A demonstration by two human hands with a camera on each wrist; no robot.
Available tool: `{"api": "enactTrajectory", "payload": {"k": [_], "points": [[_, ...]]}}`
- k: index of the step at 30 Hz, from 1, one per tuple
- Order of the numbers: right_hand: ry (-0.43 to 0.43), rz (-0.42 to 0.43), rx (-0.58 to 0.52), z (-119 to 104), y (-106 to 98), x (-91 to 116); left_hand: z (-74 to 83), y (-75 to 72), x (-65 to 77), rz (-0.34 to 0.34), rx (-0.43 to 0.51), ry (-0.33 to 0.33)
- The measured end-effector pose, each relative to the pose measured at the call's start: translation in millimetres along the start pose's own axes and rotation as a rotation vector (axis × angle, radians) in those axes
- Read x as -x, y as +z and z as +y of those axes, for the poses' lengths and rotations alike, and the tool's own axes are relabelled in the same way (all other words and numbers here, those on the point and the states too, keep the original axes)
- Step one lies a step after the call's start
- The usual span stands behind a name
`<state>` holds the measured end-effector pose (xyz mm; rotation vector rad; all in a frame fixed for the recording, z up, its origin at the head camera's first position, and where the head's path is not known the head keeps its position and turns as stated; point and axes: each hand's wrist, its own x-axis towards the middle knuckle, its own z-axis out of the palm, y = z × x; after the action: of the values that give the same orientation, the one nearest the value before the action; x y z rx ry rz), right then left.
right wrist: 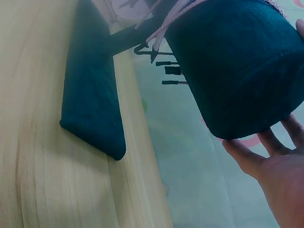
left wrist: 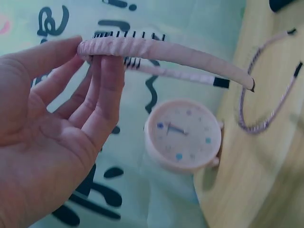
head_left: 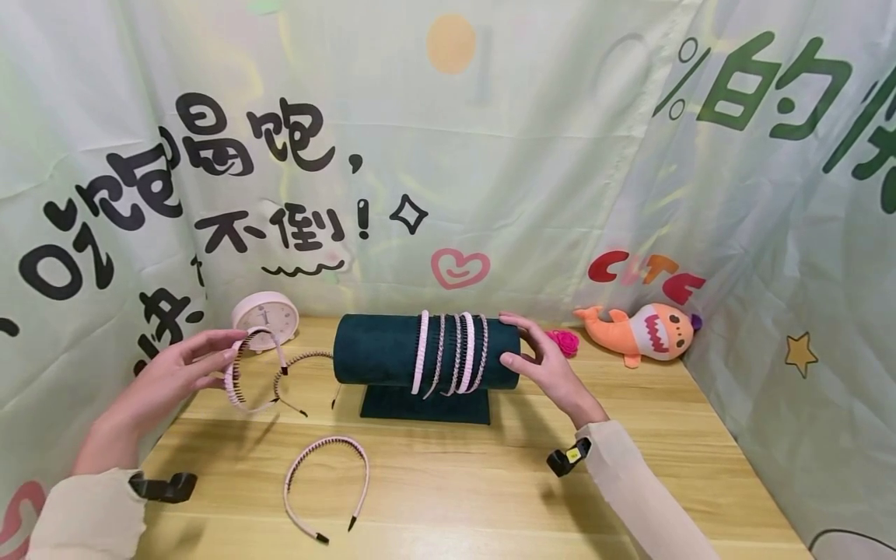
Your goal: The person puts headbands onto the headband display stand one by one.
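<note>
Pink headband (left wrist: 173, 53) in left pinch grip (head_left: 175, 375), right grip (head_left: 547, 368) around dark-green roll (head_left: 381, 350), wooden tabletop (head_left: 658, 412) below, printed cloth (head_left: 532, 179) behind

The display stand (head_left: 374, 350) is wrapped in matt, velvety dark-green cloth. The table (head_left: 630, 408) under the stand shows smooth, pale wood grain with a soft sheen. Left of the stand, the raised headband (left wrist: 190, 58) looks covered in ridged pink fabric, its dark teeth plastic-like; the clock (head_left: 269, 311) has smooth, pale plastic-looking casing. Right of the stand, the toy (head_left: 619, 334) is matt plush. Behind the stand, the backdrop (head_left: 392, 93) is thin, creased cloth.
</note>
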<state>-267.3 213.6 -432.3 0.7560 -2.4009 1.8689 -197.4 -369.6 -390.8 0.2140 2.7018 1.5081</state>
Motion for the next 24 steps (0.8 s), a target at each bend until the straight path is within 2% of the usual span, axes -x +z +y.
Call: {"api": "enactTrajectory", "payload": {"k": [7, 15, 24], "points": [[-0.004, 0.0, 0.016, 1.5, 0.0, 0.1, 15.4, 18.9, -15.3, 0.004, 0.138, 0.053], [-0.006, 0.006, 0.014, 0.8, 0.2, -0.4, 34.2, 38.6, -37.4, -0.011, 0.191, 0.079], [-0.013, 0.008, 0.014, 2.8, 0.5, -0.5, 54.2, 58.9, -51.8, -0.057, 0.232, 0.119]]}}
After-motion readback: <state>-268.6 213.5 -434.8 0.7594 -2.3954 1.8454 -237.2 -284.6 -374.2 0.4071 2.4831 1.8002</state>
